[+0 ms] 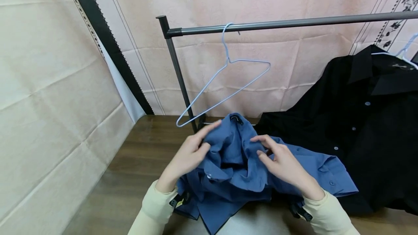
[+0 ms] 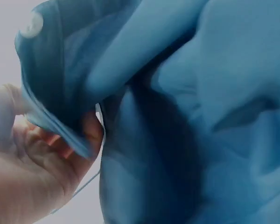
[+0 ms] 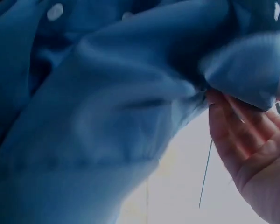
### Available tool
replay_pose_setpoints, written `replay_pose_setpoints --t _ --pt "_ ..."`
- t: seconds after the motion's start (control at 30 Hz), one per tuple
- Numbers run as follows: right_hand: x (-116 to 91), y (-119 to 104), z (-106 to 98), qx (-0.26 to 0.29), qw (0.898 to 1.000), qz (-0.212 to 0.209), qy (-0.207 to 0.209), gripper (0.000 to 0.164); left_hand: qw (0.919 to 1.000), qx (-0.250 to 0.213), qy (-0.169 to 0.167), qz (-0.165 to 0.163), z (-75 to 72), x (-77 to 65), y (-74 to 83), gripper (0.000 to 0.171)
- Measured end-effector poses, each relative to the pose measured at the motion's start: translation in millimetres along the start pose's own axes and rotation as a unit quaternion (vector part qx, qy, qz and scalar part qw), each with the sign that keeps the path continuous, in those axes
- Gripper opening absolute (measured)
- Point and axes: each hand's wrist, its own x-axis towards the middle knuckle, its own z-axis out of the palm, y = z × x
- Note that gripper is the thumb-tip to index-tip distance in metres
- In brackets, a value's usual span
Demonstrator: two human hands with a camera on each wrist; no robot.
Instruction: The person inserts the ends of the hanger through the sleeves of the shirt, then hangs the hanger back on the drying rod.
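Note:
A blue button-up shirt point(image 1: 218, 200) is bunched in front of me, its collar raised and its neck opening toward me. My left hand point(image 1: 186, 157) pinches the collar area on the left side, and a white button shows by its thumb in the left wrist view. On the opposite side my right hand point(image 1: 287, 164) pinches the collar, with several fingers behind the cloth in the right wrist view. One sleeve spreads out to the right. Just above the shirt, a light blue hanger point(image 1: 249, 60) hangs from the rail with no garment on it.
The dark metal rail point(image 1: 294, 23) runs across the back, its post point(image 1: 176, 64) at the left. A black shirt point(image 1: 320, 119) on another blue hanger point(image 1: 405, 49) hangs at the right, behind the blue sleeve. Under everything lies a wooden table point(image 1: 130, 184); pale cloth drapes behind.

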Motion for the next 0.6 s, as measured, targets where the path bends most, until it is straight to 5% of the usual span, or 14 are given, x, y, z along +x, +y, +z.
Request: replay_pose_setpoints --t 0.1,0.37,0.6 --pt "0.9 4.1 -9.6 -0.013 0.999 0.027 0.013 0.033 0.9996 0.009 0.026 -0.004 -8.9 -0.5 -0.9 0.061" --pt "20.2 2.8 -33.0 -0.018 0.995 0.066 0.072 0.026 0.9997 0.013 0.020 -0.003 -11.7 -0.1 -0.4 0.048" --pt "61.2 -10.2 -46.3 0.028 0.991 0.077 0.108 0.030 0.9991 0.029 0.025 -0.016 -13.2 -3.4 -1.2 0.044"
